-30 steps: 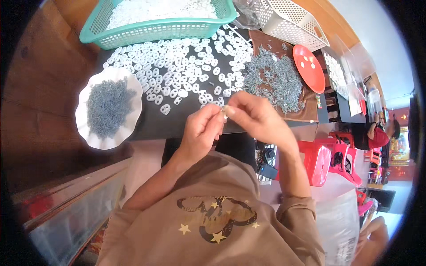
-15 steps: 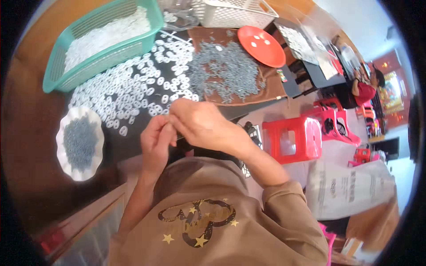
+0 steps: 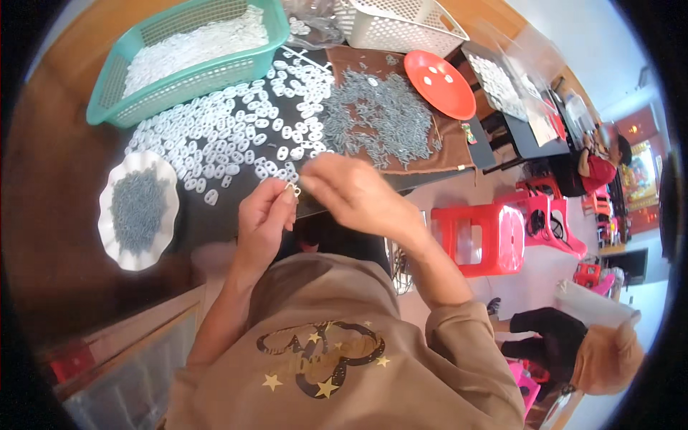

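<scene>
Between the thumb and fingers of my left hand, held at the table's near edge, is a small white plastic piece with holes. Close beside it on the right is my right hand, its fingers drawn together and blurred at the tips; what they hold, if anything, is hidden. Just beyond both hands, many loose white oval pieces with two holes each lie spread over the dark table. To their right, a heap of thin grey screw-like pieces covers a brown cloth.
A green basket of white pieces and a white basket stand at the back. A scalloped white dish holds grey pieces at left; a red plate sits at right. Red stools and two people are off to the right.
My right hand has drawn slightly away from my left, exposing the white piece in the left fingers. The view has shifted a little. At lower right, the white bag has moved and a person in dark clothing shows.
</scene>
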Motion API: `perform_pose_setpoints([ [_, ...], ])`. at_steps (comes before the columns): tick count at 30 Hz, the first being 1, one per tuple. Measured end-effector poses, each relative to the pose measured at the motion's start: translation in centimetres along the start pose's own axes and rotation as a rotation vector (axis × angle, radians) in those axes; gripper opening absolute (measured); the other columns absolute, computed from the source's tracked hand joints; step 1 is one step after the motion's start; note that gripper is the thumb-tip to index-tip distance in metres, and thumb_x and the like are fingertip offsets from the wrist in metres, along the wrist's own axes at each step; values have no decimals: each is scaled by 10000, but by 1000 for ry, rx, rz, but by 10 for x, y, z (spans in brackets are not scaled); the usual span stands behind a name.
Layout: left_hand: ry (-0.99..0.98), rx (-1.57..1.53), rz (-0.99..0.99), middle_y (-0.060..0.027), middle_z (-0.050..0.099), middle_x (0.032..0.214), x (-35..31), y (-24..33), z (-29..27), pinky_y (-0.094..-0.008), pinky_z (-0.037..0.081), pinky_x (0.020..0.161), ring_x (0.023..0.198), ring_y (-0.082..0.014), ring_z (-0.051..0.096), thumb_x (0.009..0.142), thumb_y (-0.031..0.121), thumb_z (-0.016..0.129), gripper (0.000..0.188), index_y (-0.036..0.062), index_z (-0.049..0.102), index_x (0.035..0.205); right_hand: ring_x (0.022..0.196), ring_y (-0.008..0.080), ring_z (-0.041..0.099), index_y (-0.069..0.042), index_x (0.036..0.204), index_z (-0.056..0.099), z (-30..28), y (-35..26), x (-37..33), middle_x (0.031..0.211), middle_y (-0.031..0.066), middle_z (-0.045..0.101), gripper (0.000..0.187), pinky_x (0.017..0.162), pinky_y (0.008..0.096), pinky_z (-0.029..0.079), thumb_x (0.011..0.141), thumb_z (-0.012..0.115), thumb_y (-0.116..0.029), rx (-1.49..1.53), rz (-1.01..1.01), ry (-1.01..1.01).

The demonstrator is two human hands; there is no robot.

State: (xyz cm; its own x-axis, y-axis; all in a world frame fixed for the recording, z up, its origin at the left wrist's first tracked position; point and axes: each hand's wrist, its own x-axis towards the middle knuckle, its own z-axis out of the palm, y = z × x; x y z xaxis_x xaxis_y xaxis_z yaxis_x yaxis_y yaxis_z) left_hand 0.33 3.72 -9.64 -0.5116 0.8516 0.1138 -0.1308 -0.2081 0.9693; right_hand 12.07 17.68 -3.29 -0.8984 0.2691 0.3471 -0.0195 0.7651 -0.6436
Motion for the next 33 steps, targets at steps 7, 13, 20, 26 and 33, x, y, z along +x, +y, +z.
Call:
perform_pose_setpoints([
  [7, 77, 27, -68, -11, 539, 689, -1, 7, 5, -213, 393, 518, 577, -59, 476, 970, 147, 498, 202, 25, 559, 822, 867, 376, 619, -18, 1005, 630, -73, 85, -3, 932, 190, 625, 170, 747, 443, 496, 896, 597, -144, -323, 111, 182],
  [13, 108, 61, -43, 11, 507, 638, -2, 4, 5, -205, 361, 485, 551, -40, 455, 939, 111, 489, 182, 15, 560, 801, 898, 381, 617, -54, 1018, 646, -99, 129, 0, 962, 178, 618, 215, 751, 466, 498, 892, 597, -221, -660, 236, 159],
  [20, 94, 140, -18, 11, 490, 577, -1, 2, 9, -226, 343, 458, 516, -47, 447, 919, 94, 496, 180, 15, 550, 767, 821, 389, 617, -10, 828, 605, -96, 139, 1, 852, 197, 616, 269, 705, 485, 482, 843, 654, -274, -790, 219, 16],
  [26, 85, 142, -24, 15, 488, 613, 3, 5, 9, -214, 350, 471, 540, -43, 449, 925, 107, 489, 181, 24, 544, 774, 849, 399, 615, -22, 861, 613, -102, 139, 12, 861, 200, 635, 168, 725, 477, 479, 842, 627, -188, -733, 239, -17],
  [33, 99, 135, -81, 23, 484, 616, 4, 6, 10, -201, 350, 468, 532, -34, 446, 935, 100, 489, 179, 27, 543, 781, 864, 383, 623, -27, 903, 616, -106, 144, 15, 936, 192, 638, 157, 730, 478, 479, 874, 589, -179, -618, 213, -30],
])
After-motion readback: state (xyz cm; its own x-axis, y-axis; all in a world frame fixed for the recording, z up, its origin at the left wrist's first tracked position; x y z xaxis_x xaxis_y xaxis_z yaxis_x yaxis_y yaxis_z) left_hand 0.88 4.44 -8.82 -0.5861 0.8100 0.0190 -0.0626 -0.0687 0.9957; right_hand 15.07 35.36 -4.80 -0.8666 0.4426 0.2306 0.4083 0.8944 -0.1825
